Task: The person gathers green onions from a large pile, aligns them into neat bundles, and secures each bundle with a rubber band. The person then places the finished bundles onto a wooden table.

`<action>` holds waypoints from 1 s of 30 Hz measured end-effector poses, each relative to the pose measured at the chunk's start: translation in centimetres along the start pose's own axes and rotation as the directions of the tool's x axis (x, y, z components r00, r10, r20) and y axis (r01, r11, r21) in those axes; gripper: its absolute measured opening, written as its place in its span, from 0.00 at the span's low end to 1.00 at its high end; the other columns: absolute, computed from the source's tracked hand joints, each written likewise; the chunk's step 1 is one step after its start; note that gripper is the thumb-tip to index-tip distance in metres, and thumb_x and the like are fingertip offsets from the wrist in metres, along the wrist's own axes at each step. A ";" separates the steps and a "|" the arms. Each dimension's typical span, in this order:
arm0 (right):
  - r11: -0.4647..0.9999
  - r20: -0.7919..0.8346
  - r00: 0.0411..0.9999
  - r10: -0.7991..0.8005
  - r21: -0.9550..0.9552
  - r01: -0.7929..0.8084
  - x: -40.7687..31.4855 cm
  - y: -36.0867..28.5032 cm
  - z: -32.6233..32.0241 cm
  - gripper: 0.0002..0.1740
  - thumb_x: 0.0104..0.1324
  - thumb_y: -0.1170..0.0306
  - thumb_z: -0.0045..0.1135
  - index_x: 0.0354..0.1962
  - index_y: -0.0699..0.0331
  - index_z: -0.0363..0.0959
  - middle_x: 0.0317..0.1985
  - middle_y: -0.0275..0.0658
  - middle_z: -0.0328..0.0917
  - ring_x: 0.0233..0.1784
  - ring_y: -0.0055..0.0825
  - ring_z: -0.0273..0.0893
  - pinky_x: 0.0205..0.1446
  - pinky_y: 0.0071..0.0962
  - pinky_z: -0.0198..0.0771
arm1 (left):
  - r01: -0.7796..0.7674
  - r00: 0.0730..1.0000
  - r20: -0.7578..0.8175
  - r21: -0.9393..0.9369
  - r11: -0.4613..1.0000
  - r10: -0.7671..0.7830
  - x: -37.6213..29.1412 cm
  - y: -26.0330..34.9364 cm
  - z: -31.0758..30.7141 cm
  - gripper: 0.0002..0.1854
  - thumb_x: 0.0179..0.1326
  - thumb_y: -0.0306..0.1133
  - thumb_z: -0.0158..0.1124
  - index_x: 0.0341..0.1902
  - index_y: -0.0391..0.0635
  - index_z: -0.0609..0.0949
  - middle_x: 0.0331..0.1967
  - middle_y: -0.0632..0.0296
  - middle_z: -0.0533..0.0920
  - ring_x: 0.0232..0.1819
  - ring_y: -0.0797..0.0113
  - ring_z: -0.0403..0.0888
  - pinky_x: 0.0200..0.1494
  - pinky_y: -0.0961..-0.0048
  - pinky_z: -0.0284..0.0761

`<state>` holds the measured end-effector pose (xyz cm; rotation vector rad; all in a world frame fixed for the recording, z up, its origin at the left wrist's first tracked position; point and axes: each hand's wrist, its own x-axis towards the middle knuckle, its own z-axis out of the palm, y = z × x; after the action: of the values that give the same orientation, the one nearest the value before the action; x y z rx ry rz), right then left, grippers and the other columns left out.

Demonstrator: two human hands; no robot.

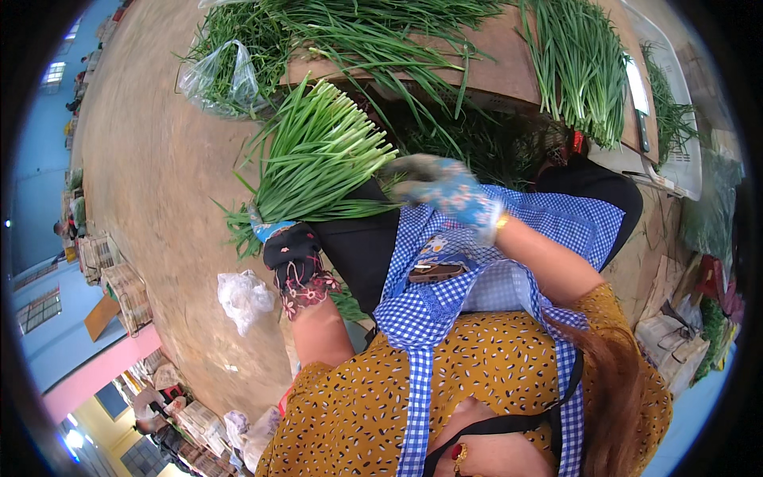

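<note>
My left hand, in a blue glove beneath a dark floral sleeve cover, holds a large bunch of green garlic chives near its leafy end, with the pale stem ends fanned to the upper right. My right hand, in a blue floral glove with a dirty palm, is blurred beside the stem ends; its finger state is unclear. A wooden board carries loose long green leaves and a neat bundle of chives. At the board's right lies a knife with a black handle.
A clear plastic bag hangs by more greens at the upper left. Crumpled white plastic lies on the brown floor. A white plastic crate stands to the right. A phone rests in the checked apron's pocket. People are far off.
</note>
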<state>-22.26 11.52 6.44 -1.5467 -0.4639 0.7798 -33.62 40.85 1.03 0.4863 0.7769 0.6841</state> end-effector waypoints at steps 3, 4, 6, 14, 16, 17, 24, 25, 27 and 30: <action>0.858 0.182 0.939 0.291 0.384 -0.340 1.8 -1.6 3.1 0.15 0.60 0.62 0.56 0.37 0.67 0.74 0.23 0.34 0.76 0.23 0.19 0.72 0.28 0.19 0.67 | 0.037 0.999 -0.023 -0.003 0.999 -0.037 -0.7 -0.2 1.1 0.27 0.63 0.49 0.42 0.60 0.47 0.70 0.60 0.54 0.70 0.60 0.51 0.67 0.62 0.47 0.59; 0.920 0.149 0.974 0.168 0.332 -0.209 1.8 -1.0 3.1 0.14 0.61 0.63 0.55 0.36 0.67 0.74 0.22 0.33 0.74 0.21 0.19 0.70 0.27 0.19 0.66 | 0.051 0.998 -0.032 -0.004 0.999 -0.051 -0.8 -0.2 1.5 0.27 0.63 0.49 0.42 0.60 0.47 0.70 0.60 0.54 0.70 0.60 0.51 0.67 0.62 0.47 0.59; 0.929 0.081 0.996 -0.024 0.369 -0.008 1.0 1.4 1.8 0.11 0.63 0.65 0.52 0.34 0.66 0.74 0.20 0.31 0.70 0.19 0.17 0.67 0.25 0.18 0.65 | 0.077 0.996 -0.041 -0.001 0.997 -0.077 -0.8 -0.5 2.3 0.27 0.63 0.49 0.42 0.60 0.47 0.70 0.60 0.54 0.70 0.60 0.51 0.67 0.62 0.47 0.59; 0.773 -0.234 0.949 0.210 -0.555 -0.308 -3.6 4.0 -8.1 0.15 0.59 0.59 0.54 0.38 0.60 0.76 0.31 0.37 0.80 0.30 0.28 0.78 0.37 0.29 0.72 | -0.062 0.995 0.084 0.033 0.998 0.059 4.4 -0.8 -2.8 0.29 0.62 0.53 0.43 0.57 0.45 0.72 0.56 0.50 0.72 0.56 0.47 0.69 0.57 0.42 0.64; 0.466 -0.093 0.986 0.140 -0.872 -0.149 -2.7 2.4 -7.0 0.26 0.56 0.52 0.57 0.49 0.56 0.72 0.44 0.42 0.78 0.46 0.34 0.77 0.50 0.32 0.70 | -0.084 0.995 0.053 0.047 0.995 0.081 3.6 -0.7 -2.2 0.29 0.62 0.54 0.43 0.58 0.45 0.71 0.58 0.50 0.71 0.57 0.47 0.69 0.58 0.43 0.64; 0.527 -0.045 0.997 0.064 -0.847 -0.072 -2.3 2.1 -5.4 0.30 0.55 0.50 0.57 0.52 0.56 0.70 0.48 0.42 0.76 0.50 0.35 0.75 0.53 0.33 0.69 | -0.094 0.994 0.057 0.041 0.995 0.092 3.5 -0.4 -2.2 0.29 0.62 0.53 0.42 0.58 0.44 0.71 0.58 0.50 0.71 0.57 0.48 0.69 0.58 0.43 0.64; 0.752 0.332 0.891 0.310 0.488 -0.443 0.2 1.1 2.4 0.17 0.64 0.60 0.50 0.43 0.64 0.73 0.38 0.34 0.77 0.36 0.17 0.73 0.36 0.15 0.67 | -0.040 0.996 0.080 -0.010 0.999 0.040 1.3 -1.2 1.3 0.28 0.63 0.50 0.39 0.57 0.43 0.72 0.57 0.50 0.71 0.57 0.49 0.69 0.59 0.46 0.63; 0.636 0.313 0.875 0.370 0.600 -0.484 -0.2 1.8 2.1 0.15 0.64 0.61 0.50 0.42 0.62 0.74 0.36 0.32 0.77 0.33 0.15 0.72 0.34 0.13 0.66 | -0.033 0.994 0.103 -0.034 0.999 0.036 1.3 -1.5 1.7 0.28 0.63 0.50 0.39 0.57 0.43 0.72 0.57 0.50 0.72 0.57 0.49 0.69 0.59 0.47 0.63; 0.594 0.305 0.909 0.284 0.689 -0.417 -0.9 2.8 -0.2 0.12 0.64 0.63 0.50 0.39 0.62 0.72 0.33 0.31 0.75 0.28 0.14 0.68 0.29 0.12 0.62 | -0.097 0.995 0.023 -0.023 0.995 0.098 0.2 -0.5 1.8 0.27 0.63 0.49 0.40 0.56 0.43 0.72 0.57 0.50 0.72 0.57 0.49 0.69 0.59 0.47 0.64; 0.681 0.209 0.952 0.223 0.665 -0.306 -2.9 3.9 -6.7 0.12 0.63 0.65 0.52 0.39 0.64 0.71 0.33 0.33 0.74 0.28 0.14 0.68 0.30 0.13 0.64 | -0.112 0.994 -0.018 -0.010 0.994 0.111 0.6 -0.7 1.1 0.26 0.63 0.48 0.41 0.56 0.42 0.73 0.56 0.49 0.73 0.56 0.50 0.70 0.59 0.48 0.64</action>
<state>-20.13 4.24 3.18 -0.8581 0.0089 1.1176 -32.21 40.65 0.97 0.5169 0.7657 0.7971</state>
